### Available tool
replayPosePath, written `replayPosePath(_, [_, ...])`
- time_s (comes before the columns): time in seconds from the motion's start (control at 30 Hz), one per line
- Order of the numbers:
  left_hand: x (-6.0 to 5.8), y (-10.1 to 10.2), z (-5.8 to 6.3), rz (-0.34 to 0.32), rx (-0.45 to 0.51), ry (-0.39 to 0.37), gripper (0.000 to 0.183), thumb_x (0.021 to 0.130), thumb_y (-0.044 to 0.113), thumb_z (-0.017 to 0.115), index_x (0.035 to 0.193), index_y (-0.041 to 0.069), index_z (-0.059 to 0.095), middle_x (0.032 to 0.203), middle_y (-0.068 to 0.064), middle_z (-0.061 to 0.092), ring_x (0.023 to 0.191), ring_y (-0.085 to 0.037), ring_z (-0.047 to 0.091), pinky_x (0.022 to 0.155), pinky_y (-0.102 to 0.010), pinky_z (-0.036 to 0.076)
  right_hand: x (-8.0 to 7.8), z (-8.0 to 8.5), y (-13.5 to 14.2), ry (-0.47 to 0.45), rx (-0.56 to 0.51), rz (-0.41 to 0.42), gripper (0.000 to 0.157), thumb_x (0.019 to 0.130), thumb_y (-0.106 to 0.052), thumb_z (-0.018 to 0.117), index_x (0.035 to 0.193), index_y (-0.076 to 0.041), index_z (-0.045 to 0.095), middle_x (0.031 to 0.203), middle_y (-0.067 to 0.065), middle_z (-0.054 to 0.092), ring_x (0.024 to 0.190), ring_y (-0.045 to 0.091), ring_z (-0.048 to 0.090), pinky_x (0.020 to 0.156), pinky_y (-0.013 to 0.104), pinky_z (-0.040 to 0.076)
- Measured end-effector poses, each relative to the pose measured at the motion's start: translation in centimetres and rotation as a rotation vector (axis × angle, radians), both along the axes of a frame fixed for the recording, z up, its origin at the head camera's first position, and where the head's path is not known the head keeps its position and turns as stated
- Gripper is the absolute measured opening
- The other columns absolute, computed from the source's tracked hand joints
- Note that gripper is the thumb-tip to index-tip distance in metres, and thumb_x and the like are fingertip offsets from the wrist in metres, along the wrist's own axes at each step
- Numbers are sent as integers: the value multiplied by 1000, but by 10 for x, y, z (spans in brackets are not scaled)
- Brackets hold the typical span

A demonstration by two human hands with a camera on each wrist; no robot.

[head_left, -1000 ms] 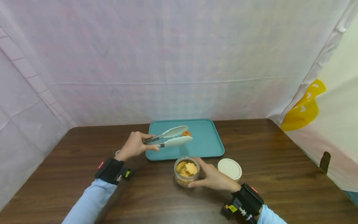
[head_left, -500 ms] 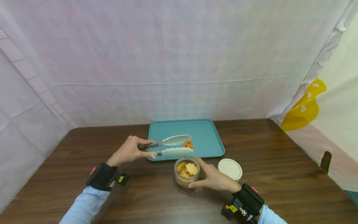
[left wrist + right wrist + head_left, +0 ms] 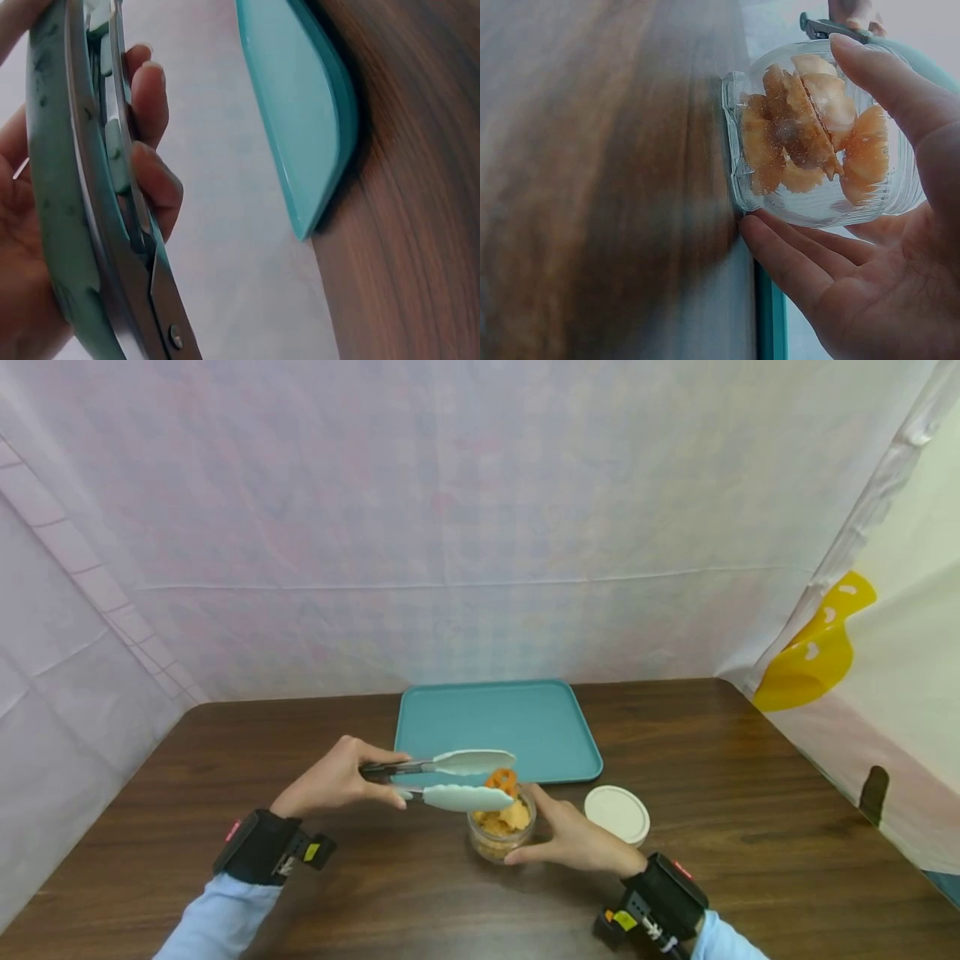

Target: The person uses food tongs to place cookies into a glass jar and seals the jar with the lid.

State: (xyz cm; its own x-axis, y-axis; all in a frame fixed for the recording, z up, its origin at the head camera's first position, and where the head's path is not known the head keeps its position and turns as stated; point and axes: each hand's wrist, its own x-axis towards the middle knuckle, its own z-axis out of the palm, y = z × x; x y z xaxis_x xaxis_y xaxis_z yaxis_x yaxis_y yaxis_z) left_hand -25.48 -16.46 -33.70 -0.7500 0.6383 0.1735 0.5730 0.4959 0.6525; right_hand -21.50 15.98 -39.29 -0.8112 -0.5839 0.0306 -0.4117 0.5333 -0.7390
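Note:
My left hand grips a pair of tongs with pale mint tips; its fingers curl round the handle in the left wrist view. Between the tips is an orange ring-shaped snack, just over the mouth of a clear jar. Inside the jar, which stands on the table, are several golden crackers, some with scalloped edges. My right hand holds the jar from its right side, thumb and fingers round the wall. In the head view the tongs hide part of the jar's mouth.
Behind the jar lies a teal tray on the brown wooden table. A white round lid rests beside my right hand. A pale cloth hangs behind the table, with a yellow shape at the right.
My left hand has brought the tongs and the orange snack from above the tray toward me, over the jar. The right hand and jar have stayed in place.

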Motion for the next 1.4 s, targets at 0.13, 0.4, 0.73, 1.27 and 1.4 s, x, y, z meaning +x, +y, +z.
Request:
replayPosePath(0.13, [1, -6, -3, -26, 1, 2, 60, 67, 38, 73, 114, 3, 61, 94, -8, 67, 51, -2, 33, 50, -22, 32, 0, -1, 0, 6, -2, 5, 89, 73, -47, 67, 142, -22, 16, 143, 7, 29, 125, 23, 35, 97, 44, 32])
replayPosePath(0.4, [5, -10, -7, -65, -1, -22, 60, 67, 38, 73, 114, 2, 61, 96, -11, 67, 49, -2, 27, 48, -21, 27, 0, 0, 0, -2, -5, 9, 85, 74, -47, 66, 141, -24, 18, 140, 7, 35, 121, 24, 42, 94, 43, 35])
replayPosePath(0.73, [8, -11, -6, -44, 0, -49, 62, 66, 37, 75, 116, 4, 60, 52, 6, 37, 47, -2, 23, 46, -21, 26, 0, -1, 1, 26, -9, 10, 83, 75, -47, 66, 141, -21, 21, 135, 9, 41, 116, 24, 46, 92, 43, 37])
replayPosePath(1.27, [12, -19, -11, 12, -8, -59, 70, 63, 40, 76, 121, 5, 56, 92, -9, 66, 67, -6, 56, 56, -23, 43, 0, 0, 0, 19, -4, 1, 82, 73, -49, 67, 139, -26, 24, 132, 3, 44, 115, 19, 47, 92, 42, 36])
replayPosePath(1.4, [15, -26, -13, 75, 8, -26, 71, 64, 40, 76, 122, 4, 55, 86, -6, 66, 68, -6, 57, 58, -24, 45, 0, -1, -1, 37, 3, -3, 82, 72, -50, 67, 138, -27, 25, 131, 3, 45, 115, 20, 47, 92, 42, 37])
